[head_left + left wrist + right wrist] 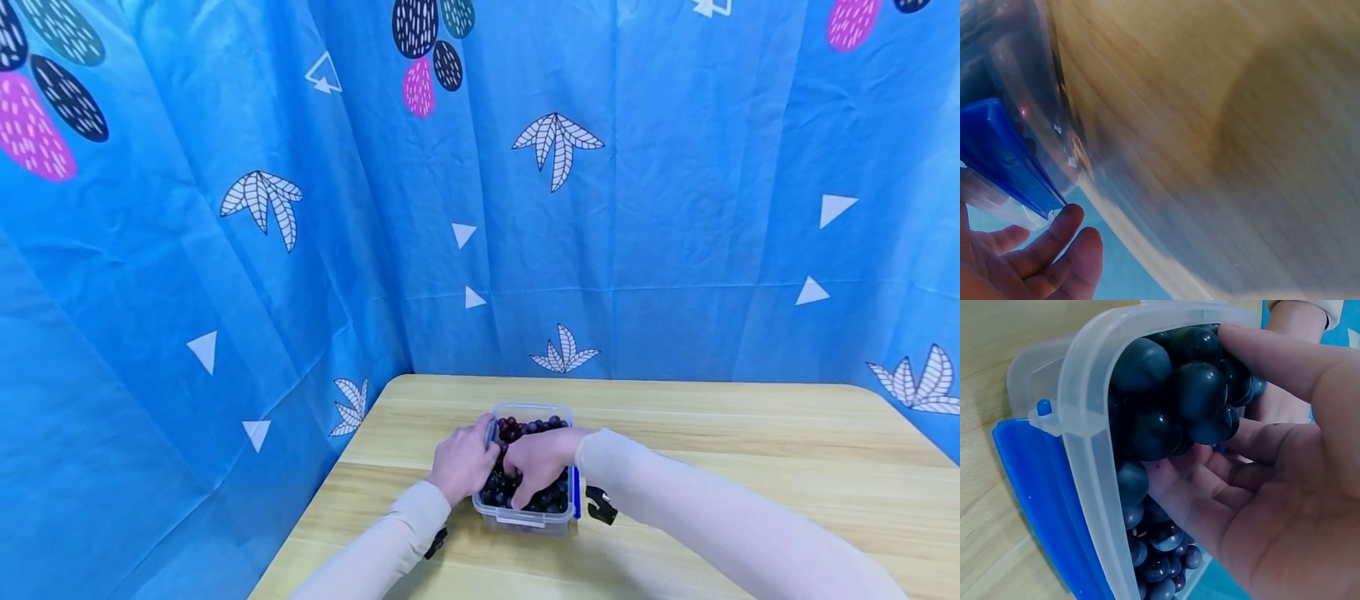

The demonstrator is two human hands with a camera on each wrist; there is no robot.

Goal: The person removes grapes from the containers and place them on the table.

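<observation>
A clear plastic container [525, 518] filled with dark grapes [553, 497] stands on the table. At its left side my left hand [462, 462] holds the rim, thumb toward the inside; in the left wrist view its fingers [1054, 244] are beside a blue side latch [1007, 156]. My right hand [542, 458] reaches into the container from the right. The right wrist view shows its thumb and fingers curled about a cluster of large grapes [1200, 390] near one end of the container, with smaller grapes [1166, 536] beneath.
A second blue latch [1041, 500] hangs folded down on the container's right side. The wooden table [735, 442] extends to the right. Behind and to the left hangs a blue patterned curtain [675, 208]. Black straps [602, 505] show at the wrists.
</observation>
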